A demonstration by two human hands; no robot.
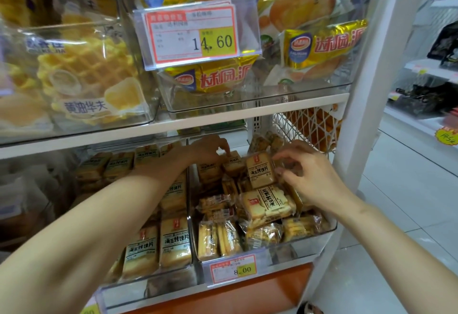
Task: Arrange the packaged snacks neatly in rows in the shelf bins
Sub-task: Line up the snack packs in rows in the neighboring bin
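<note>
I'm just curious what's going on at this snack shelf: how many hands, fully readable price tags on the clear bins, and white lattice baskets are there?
Hands: 2 (left hand; right hand, pinching a standing snack packet)
Price tags, fully readable: 2 (14.60 tag, 8.00 tag)
White lattice basket: 1
Total: 5

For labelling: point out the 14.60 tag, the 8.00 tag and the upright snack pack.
14.60 tag (190, 35), head view, card centre.
8.00 tag (234, 268), head view, card centre.
upright snack pack (260, 171), head view, front face.
</note>
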